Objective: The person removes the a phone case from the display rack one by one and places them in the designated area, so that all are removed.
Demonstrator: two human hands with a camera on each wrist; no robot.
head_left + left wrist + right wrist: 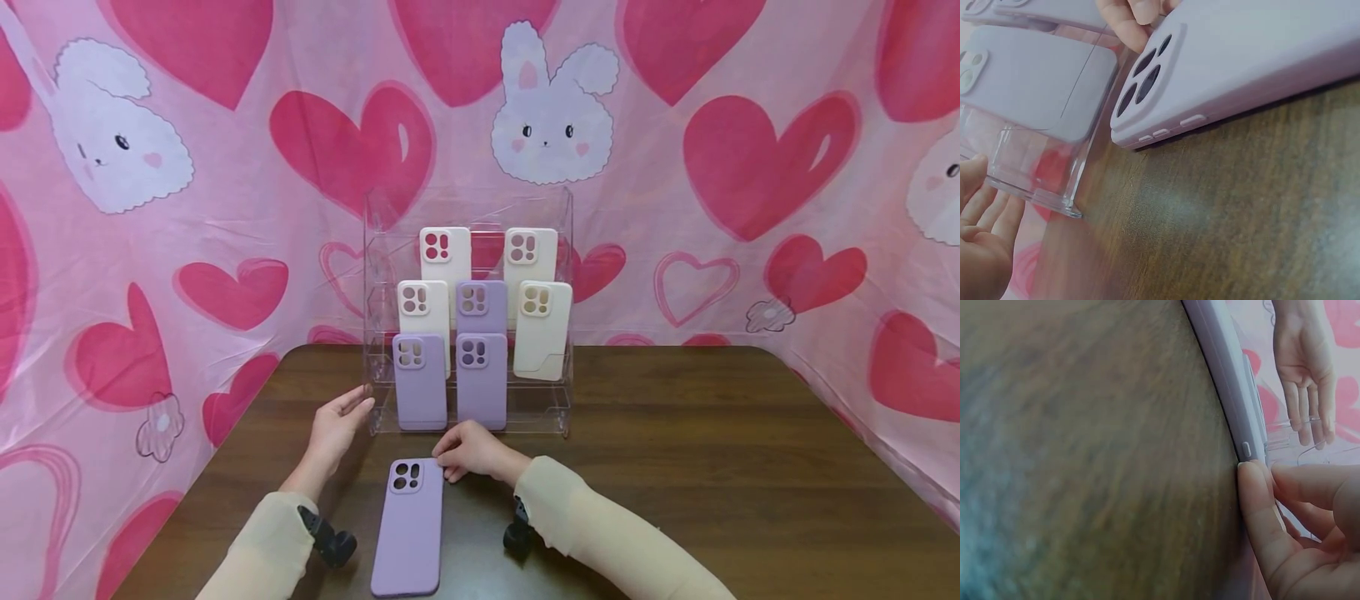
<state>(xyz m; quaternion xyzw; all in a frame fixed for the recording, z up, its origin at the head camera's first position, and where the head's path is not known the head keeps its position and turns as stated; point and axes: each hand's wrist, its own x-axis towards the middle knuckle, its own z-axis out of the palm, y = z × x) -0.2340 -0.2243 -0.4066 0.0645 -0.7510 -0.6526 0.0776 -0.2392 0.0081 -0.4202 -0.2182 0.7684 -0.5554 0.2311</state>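
Observation:
A lilac phone case (pixel 407 537) with camera cutouts at its upper end is at the front of the table, back side up. At its far right corner, my right hand (pixel 476 450) pinches the case between thumb and fingers, which the right wrist view shows close up. My left hand (pixel 333 429) is at the lower left side of a clear acrylic display rack (pixel 536 404), fingers mostly straight and fingertips right at its edge. Two lilac cases (pixel 482 392) stand side by side in the rack's lowest tier.
Higher tiers hold another lilac case (pixel 482 312) between two cream cases (pixel 542 333), with two more cream cases (pixel 446 258) at the top. A dark wooden table (pixel 712 467) bears the rack. Behind hangs a pink cloth (pixel 645 208) with hearts and rabbits.

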